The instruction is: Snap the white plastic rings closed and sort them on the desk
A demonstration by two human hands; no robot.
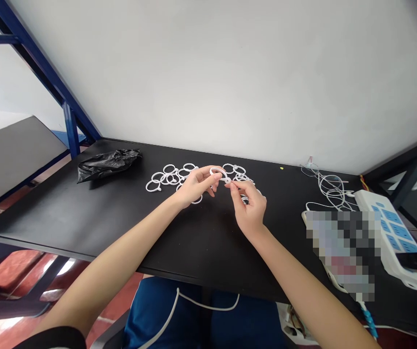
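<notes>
Above the black table, my left hand pinches one side of a white ring between thumb and fingers. My right hand grips the small knob or joint on the ring's right side with thumb and forefinger. Several similar white rings lie on the table to the left, partly behind my left hand. More white rings lie behind my right hand, which hides some of them. Whether the held ring is closed at its joint is too small to tell.
A crumpled black plastic bag lies at the table's back left. At right are tangled white cables, a blurred-out device and a white-and-blue power strip. A pale wall rises behind the black table.
</notes>
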